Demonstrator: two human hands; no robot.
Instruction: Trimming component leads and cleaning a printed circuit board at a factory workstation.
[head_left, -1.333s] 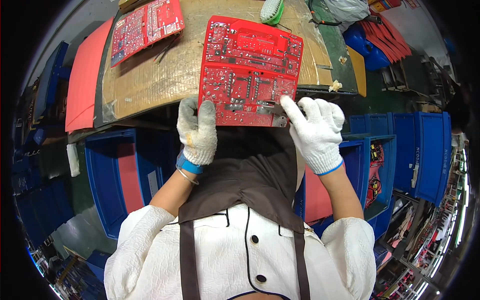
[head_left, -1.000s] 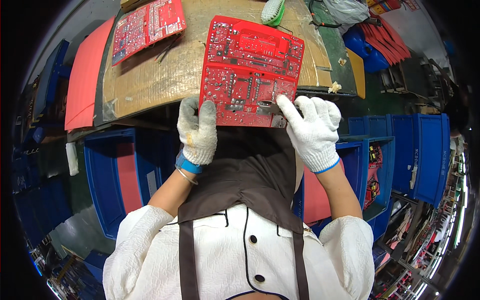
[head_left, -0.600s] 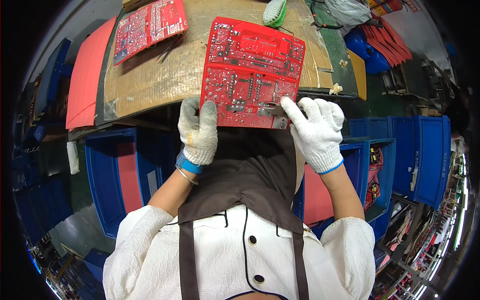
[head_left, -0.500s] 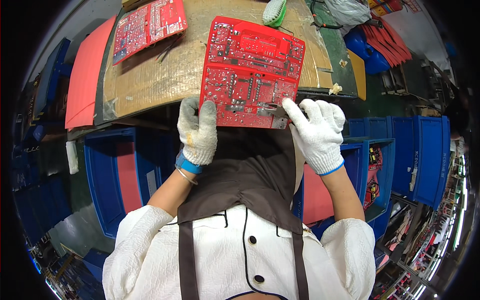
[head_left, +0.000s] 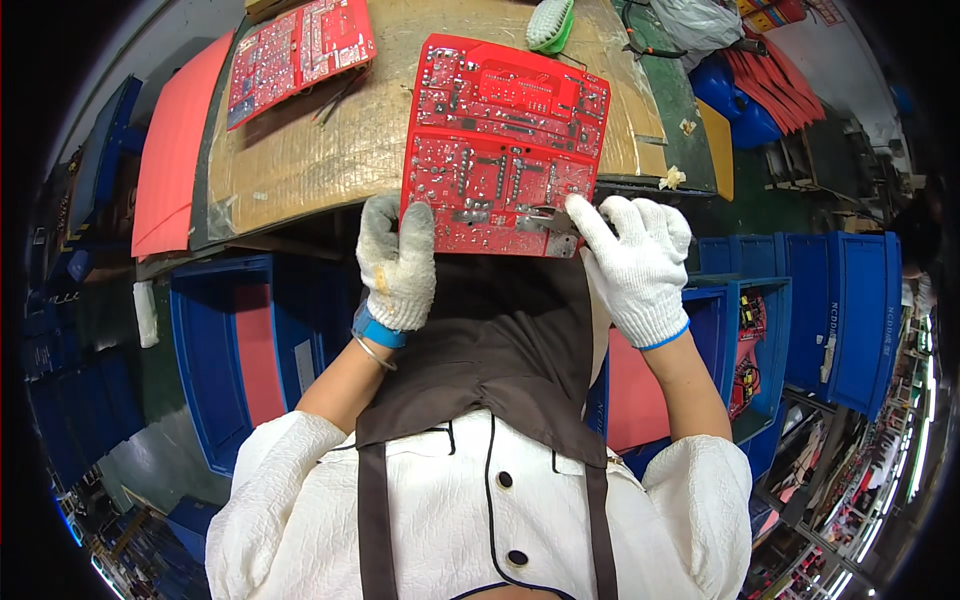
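A red circuit board (head_left: 500,135) stands tilted in front of me at the table's near edge, its solder-dotted side showing. My left hand (head_left: 397,262), in a greyish white glove, grips the board's lower left edge. Its thumb lies on the face and the other fingers are hidden behind. My right hand (head_left: 632,262), in a white glove, is closed at the lower right corner. From under its fingertips a small pointed metal tool (head_left: 543,218) reaches over the solder points; its handle is hidden.
Another red circuit board (head_left: 300,55) rests at the back left of the cardboard-covered table (head_left: 300,165). A green and white brush (head_left: 550,25) lies behind my board. Blue bins (head_left: 210,370) flank me, and one on the right (head_left: 765,300) has boards inside. A pink sheet (head_left: 178,150) lies left.
Almost nothing differs. Both hands and the board stay in nearly the same place, with only a tiny shift in the picture.
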